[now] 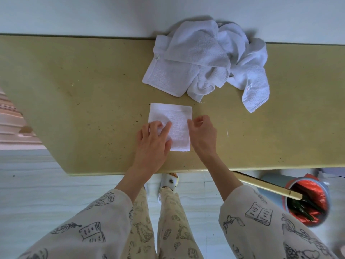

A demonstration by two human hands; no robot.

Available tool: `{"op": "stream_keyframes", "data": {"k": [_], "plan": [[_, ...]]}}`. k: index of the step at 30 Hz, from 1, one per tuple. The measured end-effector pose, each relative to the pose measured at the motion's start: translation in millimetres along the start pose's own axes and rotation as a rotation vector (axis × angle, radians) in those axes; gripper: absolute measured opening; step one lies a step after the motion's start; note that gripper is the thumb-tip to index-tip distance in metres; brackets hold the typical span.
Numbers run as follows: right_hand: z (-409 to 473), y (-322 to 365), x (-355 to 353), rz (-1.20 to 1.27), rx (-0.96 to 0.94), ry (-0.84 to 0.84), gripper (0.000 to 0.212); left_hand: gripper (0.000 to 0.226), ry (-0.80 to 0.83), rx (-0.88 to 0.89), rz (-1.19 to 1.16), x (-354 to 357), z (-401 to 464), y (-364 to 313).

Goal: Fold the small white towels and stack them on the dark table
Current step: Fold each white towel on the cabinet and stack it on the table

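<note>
Small white terry towel (175,126) folded into a neat square, lying flat near the front middle of the yellowish-tan tabletop (84,94). Left hand (152,141) resting on its left side, fingers spread and pressing the cloth down; right hand (202,133) at the right edge, fingers loosely curled, looks like pinching the edge but hard to tell for sure. Soft, light, floppy stuff, probably grippy rather than slippery, so best grabbed at corners or the folded edge and smoothed flat. Heap of crumpled white towels (209,60) just behind, close to the far edge by the wall. Plenty of open room left of the square; front edge near the wrists, so no sliding it back.
</note>
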State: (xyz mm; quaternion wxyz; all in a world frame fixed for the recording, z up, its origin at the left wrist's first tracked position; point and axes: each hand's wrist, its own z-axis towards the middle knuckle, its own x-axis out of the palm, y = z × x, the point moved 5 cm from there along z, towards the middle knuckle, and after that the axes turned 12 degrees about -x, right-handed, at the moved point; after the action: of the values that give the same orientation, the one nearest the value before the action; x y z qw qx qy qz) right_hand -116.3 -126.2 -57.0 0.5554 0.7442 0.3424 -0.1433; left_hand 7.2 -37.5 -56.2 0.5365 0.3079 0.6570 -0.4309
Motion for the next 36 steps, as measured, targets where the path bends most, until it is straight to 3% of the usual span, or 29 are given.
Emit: {"op": "stream_keyframes", "data": {"k": [3, 6, 12, 28, 36], "plan": [[-18, 20, -1, -0.407, -0.472, -0.189, 0.031, 0.047, 0.009, -0.002, 0.005, 1, 0, 0], [-28, 11, 29, -0.631, -0.696, -0.073, 0.044, 0.045, 0.043, 0.001, -0.067, -1, -1, 3], [-22, -10, 45, -0.705, -0.698, 0.038, 0.053, 0.071, 0.067, -0.029, -0.225, -6, -23, 33], [-23, -11, 46, -0.729, -0.703, -0.02, 0.054, 0.059, 0.043, -0.064, -0.245, 8, -22, 31], [-22, -12, 46, -0.746, -0.697, -0.014, 0.055, 0.061, 0.019, -0.142, -0.083, 10, -11, 24]]}}
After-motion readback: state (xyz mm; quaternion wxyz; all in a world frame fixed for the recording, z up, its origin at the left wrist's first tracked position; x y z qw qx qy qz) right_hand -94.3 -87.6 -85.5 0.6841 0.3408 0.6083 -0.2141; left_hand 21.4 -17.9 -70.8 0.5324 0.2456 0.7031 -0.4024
